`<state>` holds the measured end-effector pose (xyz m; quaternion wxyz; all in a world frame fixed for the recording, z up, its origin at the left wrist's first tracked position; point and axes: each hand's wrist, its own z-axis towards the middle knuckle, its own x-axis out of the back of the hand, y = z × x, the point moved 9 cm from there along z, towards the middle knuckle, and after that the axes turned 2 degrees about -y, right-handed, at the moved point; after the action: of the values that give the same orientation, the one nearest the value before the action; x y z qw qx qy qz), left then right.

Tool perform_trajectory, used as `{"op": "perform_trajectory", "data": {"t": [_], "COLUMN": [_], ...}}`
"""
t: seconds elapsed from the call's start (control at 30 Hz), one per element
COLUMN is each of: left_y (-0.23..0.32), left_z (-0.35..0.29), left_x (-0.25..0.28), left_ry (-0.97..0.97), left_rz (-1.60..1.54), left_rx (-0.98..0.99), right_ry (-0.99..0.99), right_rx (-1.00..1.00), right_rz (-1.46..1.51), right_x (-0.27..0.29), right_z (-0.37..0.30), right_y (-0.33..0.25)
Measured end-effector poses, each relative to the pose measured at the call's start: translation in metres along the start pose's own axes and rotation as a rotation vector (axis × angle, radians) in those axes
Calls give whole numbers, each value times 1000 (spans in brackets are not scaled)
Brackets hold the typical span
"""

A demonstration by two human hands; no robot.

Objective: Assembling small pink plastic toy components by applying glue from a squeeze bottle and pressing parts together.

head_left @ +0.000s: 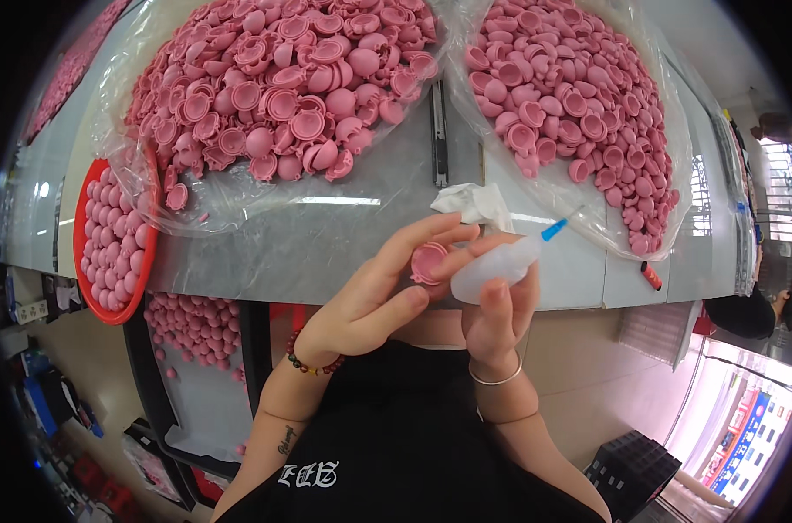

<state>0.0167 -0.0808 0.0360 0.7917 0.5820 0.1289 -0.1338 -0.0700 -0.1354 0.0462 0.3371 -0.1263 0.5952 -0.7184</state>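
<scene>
Between the fingers of my left hand (pixel 374 301) sits a pink plastic half-shell (pixel 428 262), its hollow side facing up. My right hand (pixel 500 322) grips a translucent white squeeze bottle (pixel 498 268) with a blue needle tip (pixel 554 229). The bottle lies tilted, its tip pointing away to the right. Both hands are close together above the table's near edge. Just beyond them lies a crumpled white tissue (pixel 473 202).
Two heaps of pink half-shells, a left heap (pixel 274 96) and a right heap (pixel 579 105), lie on clear plastic sheets. A black-handled cutter (pixel 439 135) lies between them. At left stands a red basket (pixel 142 292) of pink balls; below it, a black-rimmed tray (pixel 200 410) holds more balls.
</scene>
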Motion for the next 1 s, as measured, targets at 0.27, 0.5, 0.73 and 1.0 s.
{"op": "perform_trajectory", "data": {"t": [0.27,0.5,0.73,1.0], "left_y": [-7,-11,-12,-12], "left_z": [-7,-12,-12,-11], "left_x": [14,20,20,18], "left_ry": [162,227,219,184], "left_rz": [13,-72,-84,-140], "left_rx": [18,58,39,47], "right_ry": [10,142,199,89], "right_rx": [41,155,293,573], "right_rz": [-92,-229,41,-350], "right_x": [3,20,46,19], "right_z": [0,-5,-1,-9], "right_y": [-10,-21,-33,-51]}}
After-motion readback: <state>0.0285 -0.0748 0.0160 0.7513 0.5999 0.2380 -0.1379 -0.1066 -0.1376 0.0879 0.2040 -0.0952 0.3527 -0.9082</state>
